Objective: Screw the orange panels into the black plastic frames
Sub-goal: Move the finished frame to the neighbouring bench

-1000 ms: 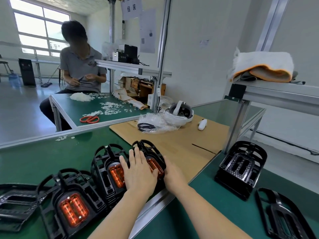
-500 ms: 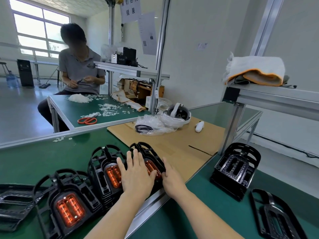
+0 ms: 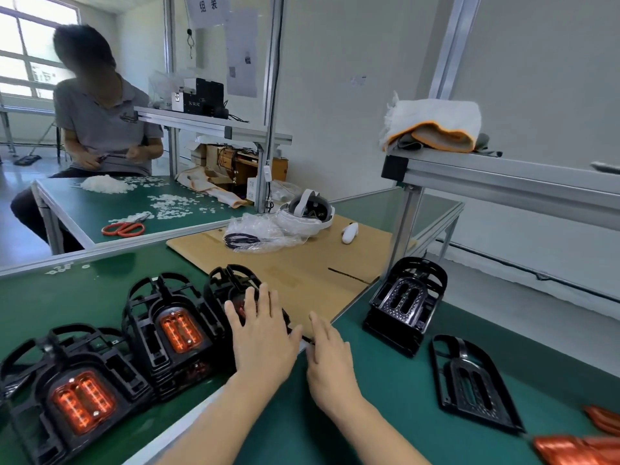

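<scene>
Three stacks of black plastic frames with orange panels stand in a row on the green table: a left stack, a middle stack and a right stack. My left hand lies flat, fingers straight, on top of the right stack and hides its orange panel. My right hand rests with straight fingers against that stack's right side. A stack of empty black frames stands to the right, and a single empty frame lies flat beside it. Loose orange panels lie at the bottom right corner.
A wooden board behind the stacks holds a white headset, a controller and a plastic bag. An aluminium post carries a shelf with folded gloves. A person sits at the far table with red scissors.
The view has shifted, so loose orange panels now show at the bottom right. My right hand has drawn slightly back from the right stack's side. My left hand stays flat on the stack.
</scene>
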